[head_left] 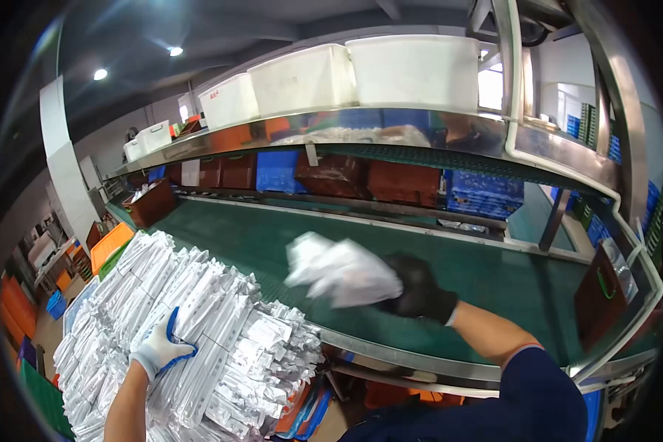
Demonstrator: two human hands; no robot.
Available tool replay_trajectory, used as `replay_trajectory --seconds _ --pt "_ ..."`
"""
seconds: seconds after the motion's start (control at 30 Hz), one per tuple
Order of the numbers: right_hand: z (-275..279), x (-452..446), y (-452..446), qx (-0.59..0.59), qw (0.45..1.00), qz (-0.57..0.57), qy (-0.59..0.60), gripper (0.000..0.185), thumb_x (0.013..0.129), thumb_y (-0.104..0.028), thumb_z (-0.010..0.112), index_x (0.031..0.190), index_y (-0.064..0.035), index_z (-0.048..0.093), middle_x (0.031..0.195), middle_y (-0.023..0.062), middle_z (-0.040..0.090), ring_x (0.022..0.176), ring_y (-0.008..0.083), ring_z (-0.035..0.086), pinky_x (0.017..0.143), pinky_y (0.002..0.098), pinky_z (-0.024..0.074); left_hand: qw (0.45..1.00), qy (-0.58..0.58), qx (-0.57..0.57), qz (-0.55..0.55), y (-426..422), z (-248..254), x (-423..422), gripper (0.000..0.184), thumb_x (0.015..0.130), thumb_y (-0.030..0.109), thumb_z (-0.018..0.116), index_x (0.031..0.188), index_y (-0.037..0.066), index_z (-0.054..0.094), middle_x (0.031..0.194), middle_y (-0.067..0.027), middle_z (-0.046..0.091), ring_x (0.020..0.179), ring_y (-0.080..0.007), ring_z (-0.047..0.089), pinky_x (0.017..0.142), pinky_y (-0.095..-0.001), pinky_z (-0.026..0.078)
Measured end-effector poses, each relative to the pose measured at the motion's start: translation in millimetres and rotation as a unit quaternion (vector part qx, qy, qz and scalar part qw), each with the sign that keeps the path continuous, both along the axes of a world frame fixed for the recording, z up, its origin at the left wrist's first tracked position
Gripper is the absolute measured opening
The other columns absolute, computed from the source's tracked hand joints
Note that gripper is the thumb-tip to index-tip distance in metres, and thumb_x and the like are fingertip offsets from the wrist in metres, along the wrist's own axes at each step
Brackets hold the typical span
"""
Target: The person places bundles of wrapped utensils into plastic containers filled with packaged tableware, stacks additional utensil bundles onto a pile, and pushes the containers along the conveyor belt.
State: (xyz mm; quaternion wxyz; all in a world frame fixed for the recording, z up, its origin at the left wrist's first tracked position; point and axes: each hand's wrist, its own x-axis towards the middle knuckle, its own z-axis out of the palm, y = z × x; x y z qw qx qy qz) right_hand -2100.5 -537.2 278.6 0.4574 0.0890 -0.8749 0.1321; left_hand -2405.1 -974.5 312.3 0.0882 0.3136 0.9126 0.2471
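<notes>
The left hand (158, 345), in a white knit glove with a blue coated palm, lies on a broad, heaped pile of flat, silvery-white plastic packets (221, 346), its thumb spread away from the fingers; whether it pinches any packet cannot be told. The pile spreads to both sides of this hand, and its ragged right edge reaches over the long grey metal rail (420, 359) that borders the near side of the belt.

Beyond that rail, the right hand (412, 286), in a black glove, is closed around one end of a crumpled white plastic packet (342, 271), blurred, which points toward the left over the wide, flat green conveyor belt (493, 291). Green surface runs between this packet and the pile, and again from the right wrist to an upright dark-brown plastic crate (601, 295) near the right end, leaving sideways room there.

Farther ahead of both hands, a pale metal strip (272, 211) marks the belt's far edge, with brown plastic crates (401, 186) and stacked blue plastic crates (482, 193) behind it. Above these, a shiny steel shelf (272, 134) carries large white plastic bins (416, 74).
</notes>
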Motion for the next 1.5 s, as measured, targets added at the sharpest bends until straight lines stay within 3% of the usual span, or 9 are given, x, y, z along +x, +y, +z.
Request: replay_trajectory --seconds 0.33,0.53,0.6,0.77,0.8,1.0,1.03,1.17,1.5 --pt "-228.6 125.4 154.0 -0.418 0.87 -0.258 0.044 0.072 0.069 -0.018 0.09 0.131 0.0007 0.059 0.122 0.0143 0.069 0.11 0.0283 0.069 0.095 0.0414 0.0536 0.989 0.089 -0.114 0.018 18.7 17.4 38.0 0.098 0.081 0.048 0.073 0.155 -0.002 0.034 0.147 -0.0316 0.05 0.139 -0.0418 0.047 0.115 -0.0386 0.038" --pt "-211.5 158.3 181.9 -0.528 0.82 -0.199 0.096 0.058 0.073 -0.02 0.083 0.123 0.001 0.064 0.105 0.0092 0.069 0.094 0.0232 0.065 0.087 0.0388 0.0526 0.946 0.204 -0.213 0.136 48.8 -17.2 39.9 0.092 0.09 0.057 0.06 0.156 -0.001 0.034 0.148 -0.0302 0.049 0.135 -0.0437 0.049 0.111 -0.0446 0.04" --pt "-198.0 183.6 172.0 -0.627 0.756 -0.162 0.093 0.051 0.075 -0.024 0.081 0.118 -0.0011 0.065 0.101 0.0088 0.068 0.091 0.0244 0.064 0.085 0.0376 0.0527 0.946 0.185 -0.19 0.184 57.5 -14.6 47.2 0.091 0.09 0.06 0.06 0.154 -0.001 0.037 0.143 -0.0289 0.051 0.132 -0.0429 0.051 0.109 -0.0479 0.04" --pt "-187.7 238.2 95.2 -0.9 0.422 0.003 0.108 0.048 0.085 -0.04 0.073 0.119 -0.0089 0.062 0.099 0.0061 0.062 0.098 0.0238 0.062 0.09 0.0416 0.0509 0.943 0.239 -0.137 0.188 45.9 -36.3 32.8 0.089 0.089 0.057 0.063 0.151 -0.001 0.041 0.141 -0.029 0.053 0.129 -0.0435 0.053 0.108 -0.0485 0.042" --pt "-293.3 267.4 130.7 -0.823 0.554 -0.071 0.102 0.049 0.085 -0.043 0.073 0.12 -0.0105 0.061 0.099 0.006 0.061 0.096 0.0242 0.061 0.09 0.0418 0.0505 0.933 0.268 -0.141 0.192 49.6 -37.9 38.0 0.088 0.088 0.057 0.064 0.151 -0.001 0.042 0.141 -0.0292 0.053 0.127 -0.0439 0.053 0.107 -0.0489 0.042" --pt "-285.9 270.1 72.7 -0.801 0.546 -0.176 0.171 0.052 0.085 -0.035 0.079 0.125 -0.0098 0.057 0.1 0.003 0.056 0.091 0.02 0.056 0.079 0.0387 0.0504 0.915 0.306 -0.126 0.229 52.9 -51.2 40.9 0.086 0.088 0.053 0.066 0.153 0.002 0.04 0.147 -0.0286 0.05 0.132 -0.0444 0.05 0.112 -0.0478 0.039" --pt "-301.6 273.5 78.6 -0.78 0.589 -0.149 0.147 0.054 0.087 -0.035 0.079 0.129 -0.0096 0.055 0.102 0.0027 0.056 0.094 0.0203 0.056 0.082 0.0399 0.0501 0.916 0.3 -0.143 0.224 50.9 -50.1 37.7 0.084 0.09 0.05 0.066 0.157 0.008 0.036 0.15 -0.028 0.048 0.131 -0.0451 0.052 0.11 -0.0467 0.041" --pt "-319.8 268.9 78.9 -0.817 0.538 -0.124 0.167 0.064 0.088 -0.031 0.077 0.142 -0.0087 0.05 0.123 0.007 0.057 0.113 0.0241 0.055 0.098 0.0414 0.0468 0.923 0.26 -0.132 0.252 45.8 -57.7 25.5 0.083 0.09 0.05 0.066 0.158 0.013 0.036 0.152 -0.026 0.047 0.135 -0.0432 0.048 0.113 -0.0462 0.037" --pt "-316.2 270.3 87.1 -0.79 0.573 -0.18 0.12 0.071 0.091 -0.024 0.076 0.146 0.0053 0.044 0.139 0.0174 0.055 0.121 0.0302 0.055 0.105 0.043 0.0441 0.904 0.291 -0.159 0.268 52.5 -53.2 36.2 0.085 0.088 0.057 0.065 0.155 0.009 0.041 0.15 -0.0274 0.048 0.136 -0.0426 0.049 0.115 -0.0464 0.038"
